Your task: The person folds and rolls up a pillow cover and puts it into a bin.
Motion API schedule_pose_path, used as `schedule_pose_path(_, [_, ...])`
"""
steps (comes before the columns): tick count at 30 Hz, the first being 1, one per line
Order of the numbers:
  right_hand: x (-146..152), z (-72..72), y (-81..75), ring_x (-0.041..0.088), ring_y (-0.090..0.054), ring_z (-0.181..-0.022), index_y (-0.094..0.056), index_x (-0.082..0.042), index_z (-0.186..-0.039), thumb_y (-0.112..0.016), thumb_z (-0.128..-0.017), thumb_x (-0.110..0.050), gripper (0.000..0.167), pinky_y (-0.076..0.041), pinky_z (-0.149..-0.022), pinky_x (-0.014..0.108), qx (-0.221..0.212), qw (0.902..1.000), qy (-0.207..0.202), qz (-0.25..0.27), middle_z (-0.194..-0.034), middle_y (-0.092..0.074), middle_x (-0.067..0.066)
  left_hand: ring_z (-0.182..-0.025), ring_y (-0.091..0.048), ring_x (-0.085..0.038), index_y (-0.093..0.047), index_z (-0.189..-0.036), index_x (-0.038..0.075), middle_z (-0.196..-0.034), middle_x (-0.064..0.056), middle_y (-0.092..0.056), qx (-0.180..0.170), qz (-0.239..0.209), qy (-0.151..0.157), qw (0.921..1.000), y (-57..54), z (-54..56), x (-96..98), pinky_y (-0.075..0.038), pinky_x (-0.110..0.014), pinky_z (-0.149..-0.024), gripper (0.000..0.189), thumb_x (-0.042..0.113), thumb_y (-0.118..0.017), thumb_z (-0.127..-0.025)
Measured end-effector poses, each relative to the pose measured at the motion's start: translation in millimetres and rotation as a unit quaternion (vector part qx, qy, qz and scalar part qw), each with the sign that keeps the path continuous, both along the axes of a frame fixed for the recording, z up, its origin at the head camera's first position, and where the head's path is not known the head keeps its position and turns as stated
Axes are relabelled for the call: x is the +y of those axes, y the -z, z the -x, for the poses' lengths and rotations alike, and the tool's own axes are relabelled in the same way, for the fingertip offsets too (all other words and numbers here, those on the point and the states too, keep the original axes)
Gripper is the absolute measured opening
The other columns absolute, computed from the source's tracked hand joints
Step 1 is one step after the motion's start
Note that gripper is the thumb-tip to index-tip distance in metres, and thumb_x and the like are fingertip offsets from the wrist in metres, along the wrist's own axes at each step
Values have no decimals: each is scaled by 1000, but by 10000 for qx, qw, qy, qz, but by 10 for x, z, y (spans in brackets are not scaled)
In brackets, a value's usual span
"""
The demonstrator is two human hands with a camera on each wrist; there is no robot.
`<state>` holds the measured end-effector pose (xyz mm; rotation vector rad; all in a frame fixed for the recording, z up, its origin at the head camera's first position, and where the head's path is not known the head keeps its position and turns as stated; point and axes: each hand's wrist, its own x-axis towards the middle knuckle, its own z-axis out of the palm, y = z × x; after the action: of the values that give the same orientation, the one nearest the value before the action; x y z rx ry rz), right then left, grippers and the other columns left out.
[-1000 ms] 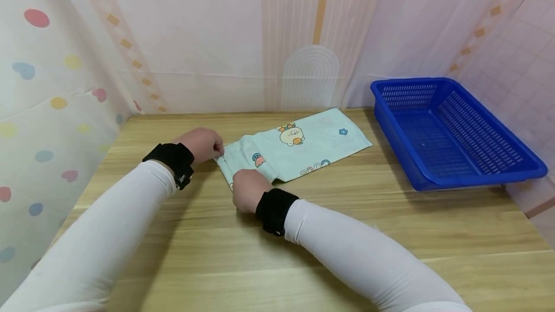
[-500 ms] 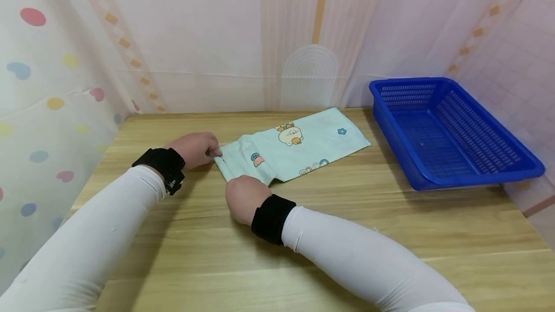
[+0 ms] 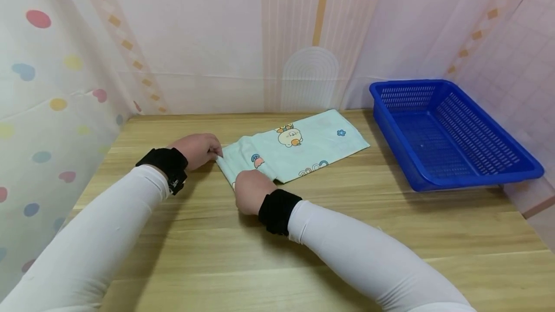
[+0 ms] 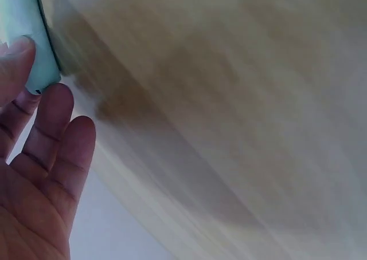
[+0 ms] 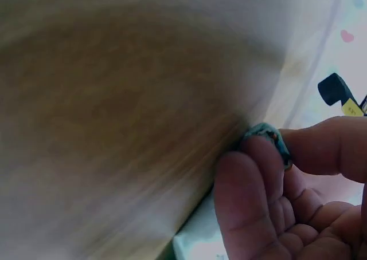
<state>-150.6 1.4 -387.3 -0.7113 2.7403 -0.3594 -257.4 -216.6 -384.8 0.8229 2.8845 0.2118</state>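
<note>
A mint-green cloth [image 3: 321,143] with cartoon bear, flower and rainbow prints lies folded into a long strip on the wooden table, slanting up to the right. Its left part is creased, with a narrow fold along the left edge. My left hand [image 3: 198,150] pinches the far left corner; in the left wrist view the thumb lies over the cloth [image 4: 43,59] and fingers are beneath. At the near left corner, my right hand [image 3: 253,191] pinches the rolled edge between thumb and fingers, as the cloth end [image 5: 269,135] in the right wrist view shows. Its fingertips are hidden in the head view.
A blue plastic basket [image 3: 416,158] with slotted walls stands at the right of the table [image 3: 260,268]. A pale patterned curtain [image 3: 208,37] hangs behind the table's back edge, and a dotted one [image 3: 56,143] hangs along the left.
My right hand dipped toward me and left, then came back up and right. The left hand has shifted slightly left. The cloth's left edge is now turned over in a neater narrow fold.
</note>
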Motion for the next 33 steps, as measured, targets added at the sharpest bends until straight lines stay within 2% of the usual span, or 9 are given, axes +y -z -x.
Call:
schedule_pose_path(4, [41,70,-9,15,-47,-58,-53,-14,-62,-64,-99,-10,38,-38,-52,24,-354,9992,152,97,-64,-47,-3,-96,-63,-23,-76,-94,13,-107,-6,-70,-324,217,-105,9992,-40,55,61,-54,-44,-92,11,7,-69,-100])
schedule_pose_path(11, [89,168,8,16,-49,-58,-49,-14,-63,-61,-102,-15,40,-39,-53,25,-769,9961,406,121,-65,-47,-1,-90,-62,-20,-77,-98,12,-104,-4,-74,-785,660,-204,9945,-95,175,190,-54,-41,-88,14,9,-65,-102])
schedule_pose_path(19, [122,225,-9,15,-48,-51,-46,-15,-55,-59,-103,-15,49,-40,-53,24,-1063,9937,356,-87,-57,-44,-2,-84,-59,-20,-72,-91,13,-91,-2,-69,-836,1027,-327,9907,-184,164,312,-52,-39,-85,12,11,-66,-102])
schedule_pose_path(21, [127,234,-14,15,-48,-49,-51,-13,-58,-58,-103,-13,45,-40,-52,25,-1122,9930,365,-104,-56,-45,-2,-82,-58,-20,-70,-89,13,-87,-2,-66,-830,1039,-391,9903,-191,155,330,-50,-38,-82,12,10,-68,-100])
schedule_pose_path(23, [133,247,-12,15,-48,-47,-62,-7,-68,-58,-103,-13,35,-40,-52,25,-1171,9924,374,-104,-55,-46,-2,-80,-56,-21,-66,-87,13,-84,-2,-61,-815,990,-475,9906,-199,141,352,-48,-36,-78,13,8,-70,-99])
schedule_pose_path(26, [150,261,-7,13,-50,-45,-67,-5,-75,-57,-103,-13,31,-41,-51,25,-1223,9918,376,-60,-54,-51,-1,-79,-54,-22,-63,-86,13,-82,-3,-57,-832,895,-574,9908,-211,135,370,-45,-35,-75,15,6,-71,-97])
schedule_pose_path(28, [165,263,-13,13,-53,-45,-67,-6,-72,-57,-104,-13,34,-43,-52,25,-1271,9911,391,-6,-55,-55,-1,-80,-54,-22,-64,-87,12,-83,-2,-59,-780,827,-566,9919,-185,144,353,-45,-35,-76,14,6,-70,-97])
schedule_pose_path(30, [176,268,-17,14,-58,-47,-64,-10,-62,-57,-104,-13,42,-47,-54,25,-1328,9903,407,19,-56,-61,0,-80,-57,-20,-69,-88,12,-86,-2,-65,-631,720,-473,9943,-132,157,306,-49,-37,-79,11,6,-69,-98])
schedule_pose_path(33, [193,284,-5,13,-62,-49,-66,-10,-61,-58,-104,-15,44,-50,-57,24,-1538,9868,490,108,-57,-65,-1,-80,-59,-17,-76,-89,11,-91,-1,-72,-409,471,-311,9976,-54,149,216,-53,-38,-82,12,8,-70,-98])
